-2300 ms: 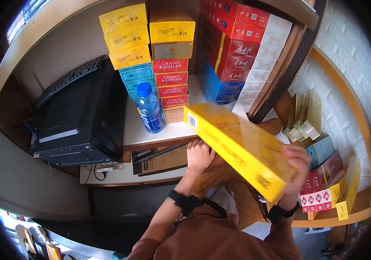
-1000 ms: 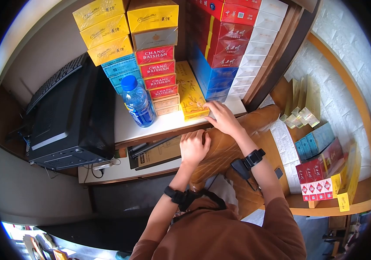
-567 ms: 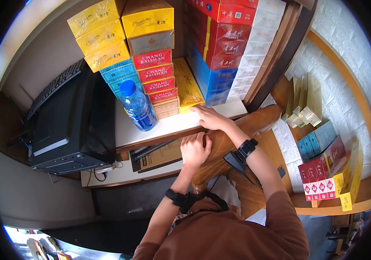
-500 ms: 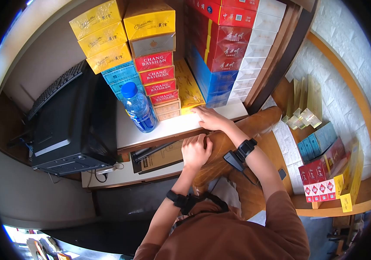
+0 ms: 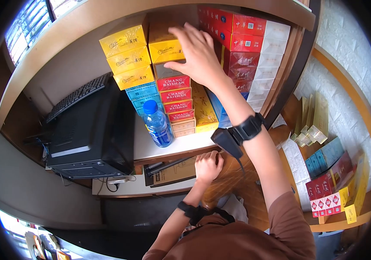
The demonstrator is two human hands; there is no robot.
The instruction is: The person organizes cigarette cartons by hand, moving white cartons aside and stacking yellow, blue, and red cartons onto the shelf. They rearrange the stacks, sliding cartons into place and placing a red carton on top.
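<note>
My right hand [image 5: 196,56] is raised with its fingers spread, over the top of the middle stack of boxes. Its fingers overlap the top yellow box [image 5: 164,51] and the grey box beneath it; whether they touch is unclear. Below lie red CHANG BAISHAN boxes [image 5: 176,94]. My left hand [image 5: 208,166] is curled into a loose fist low down, in front of the lower shelf; anything inside it is hidden. A clear bottle with a blue cap [image 5: 157,125] stands on the white shelf [image 5: 142,147] in front of the stacks.
To the left are yellow boxes [image 5: 129,58], a black computer case [image 5: 92,147] and a keyboard [image 5: 79,95]. Red boxes [image 5: 242,42] and white ones [image 5: 274,47] rise at the right. More cartons [image 5: 324,158] sit on a wooden shelf further right. A curved wooden edge [image 5: 42,47] crosses above.
My right hand has risen from the shelf's front edge to the top of the middle stack and spread its fingers. My left hand stays curled. The view has shifted, so the shelf appears lower and further right.
</note>
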